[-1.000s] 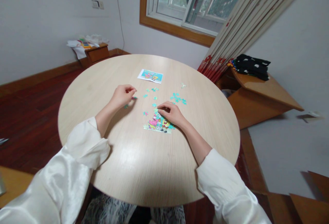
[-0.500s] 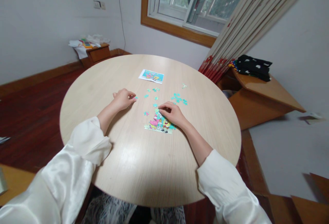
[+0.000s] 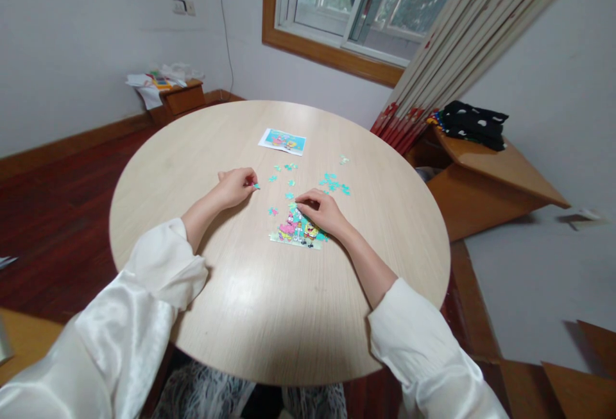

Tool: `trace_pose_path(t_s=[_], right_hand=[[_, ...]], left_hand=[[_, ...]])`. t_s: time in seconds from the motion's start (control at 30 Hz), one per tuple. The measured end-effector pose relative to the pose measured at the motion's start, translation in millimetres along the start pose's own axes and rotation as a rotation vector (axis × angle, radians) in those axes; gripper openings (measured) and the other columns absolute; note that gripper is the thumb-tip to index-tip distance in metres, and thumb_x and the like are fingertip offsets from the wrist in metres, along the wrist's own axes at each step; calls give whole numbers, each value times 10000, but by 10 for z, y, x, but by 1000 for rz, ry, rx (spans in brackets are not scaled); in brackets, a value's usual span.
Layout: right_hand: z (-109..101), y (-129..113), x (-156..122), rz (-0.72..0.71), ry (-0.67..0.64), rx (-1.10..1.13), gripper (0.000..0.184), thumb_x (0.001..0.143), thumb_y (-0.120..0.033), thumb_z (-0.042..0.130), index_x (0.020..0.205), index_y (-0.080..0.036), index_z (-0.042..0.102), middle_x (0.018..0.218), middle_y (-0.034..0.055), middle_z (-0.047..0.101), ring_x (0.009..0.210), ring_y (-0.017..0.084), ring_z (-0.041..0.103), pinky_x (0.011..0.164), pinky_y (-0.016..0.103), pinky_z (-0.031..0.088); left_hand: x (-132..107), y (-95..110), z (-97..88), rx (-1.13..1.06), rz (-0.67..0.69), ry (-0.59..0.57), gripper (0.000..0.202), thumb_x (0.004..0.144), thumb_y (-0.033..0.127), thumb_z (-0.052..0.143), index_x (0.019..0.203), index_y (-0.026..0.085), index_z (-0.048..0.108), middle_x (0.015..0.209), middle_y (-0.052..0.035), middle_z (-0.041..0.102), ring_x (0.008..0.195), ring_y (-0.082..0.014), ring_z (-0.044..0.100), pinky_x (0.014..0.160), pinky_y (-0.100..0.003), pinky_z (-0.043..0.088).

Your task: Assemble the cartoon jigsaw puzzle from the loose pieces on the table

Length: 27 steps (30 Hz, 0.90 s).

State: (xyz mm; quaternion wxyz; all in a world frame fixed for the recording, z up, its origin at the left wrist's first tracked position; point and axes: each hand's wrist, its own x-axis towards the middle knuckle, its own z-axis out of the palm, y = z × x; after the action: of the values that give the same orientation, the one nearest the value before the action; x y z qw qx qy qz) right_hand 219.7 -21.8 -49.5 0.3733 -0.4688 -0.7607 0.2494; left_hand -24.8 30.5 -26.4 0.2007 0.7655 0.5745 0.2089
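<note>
My left hand is closed in a pinch, with a small pink and teal puzzle piece at its fingertips, just over the table. Nearer the middle, my right hand has its thumb and fingertips drawn together at a pale green puzzle piece, on the top edge of the partly joined jigsaw puzzle. That puzzle shows a pink figure and a yellow figure, and my right hand covers part of its upper right. A loose pink and teal piece lies just left of it.
Several teal pieces are grouped at the right, and others lie scattered above the puzzle. A printed reference picture rests farther back on the round wooden table. Beyond the table's right edge is a wooden cabinet.
My left hand has shifted slightly to the right and lifted its puzzle piece, which now shows more at the fingertips. The right hand stays almost still at the puzzle's top edge.
</note>
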Motion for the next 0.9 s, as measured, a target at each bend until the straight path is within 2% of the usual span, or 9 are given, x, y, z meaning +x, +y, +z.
trace_pose_path(t_s=[0.1,0.23,0.37,0.43,0.5,0.67,0.73,0.8,0.9], right_hand=[[-2,3,1,1,0,-4,86,782,-176,619,821,-187,695,853,50,681,813,160,609,743,311,466],[0,7,2,5,-2,-18,89,784,-180,620,829,-185,697,846,49,682,795,158,603,735,312,462],[6,8,6,-1,6,-26,81,781,-176,625,821,-185,694,825,43,680,792,156,600,739,308,459],[7,6,8,-1,6,-27,78,780,-173,626,819,-179,694,825,46,680,799,158,602,751,312,459],[6,2,8,2,5,-26,80,778,-169,625,820,-175,694,827,49,679,798,158,601,744,309,458],[4,-6,3,3,4,-31,89,777,-159,621,822,-185,694,824,38,677,785,149,596,712,292,453],[4,-5,3,5,2,-35,93,778,-155,620,825,-184,694,828,38,678,786,147,596,709,288,452],[3,-5,4,3,3,-38,91,779,-155,621,826,-183,693,828,38,679,792,148,598,715,289,451],[0,-8,6,0,2,-41,81,782,-164,628,825,-183,693,827,39,681,800,151,600,731,296,451]], left_hand=[[-22,37,11,-321,55,-17,102,765,225,622,823,141,626,768,-41,648,756,-182,575,804,-372,413],[-104,138,13,-836,113,-264,174,715,259,683,837,143,638,748,-23,644,692,-134,572,714,-300,447],[-196,270,52,-955,150,-520,158,672,221,726,789,142,655,721,-11,654,667,-110,572,696,-276,445],[-205,298,82,-928,146,-588,134,671,198,722,774,137,662,712,-12,659,660,-105,568,684,-266,439],[-180,279,102,-909,114,-562,122,674,186,714,775,137,664,705,-10,658,655,-104,566,673,-261,433],[-70,134,91,-925,-13,-249,119,662,166,713,758,137,649,694,-4,641,660,-106,568,705,-270,441],[-59,121,73,-939,-35,-167,126,663,176,718,755,140,639,688,-1,634,653,-107,566,706,-276,447],[-81,153,57,-938,-33,-187,155,667,197,726,780,142,636,684,-3,634,640,-111,568,689,-283,452],[-143,242,46,-912,-10,-323,194,674,223,734,818,138,636,671,-15,642,629,-121,585,651,-282,447]])
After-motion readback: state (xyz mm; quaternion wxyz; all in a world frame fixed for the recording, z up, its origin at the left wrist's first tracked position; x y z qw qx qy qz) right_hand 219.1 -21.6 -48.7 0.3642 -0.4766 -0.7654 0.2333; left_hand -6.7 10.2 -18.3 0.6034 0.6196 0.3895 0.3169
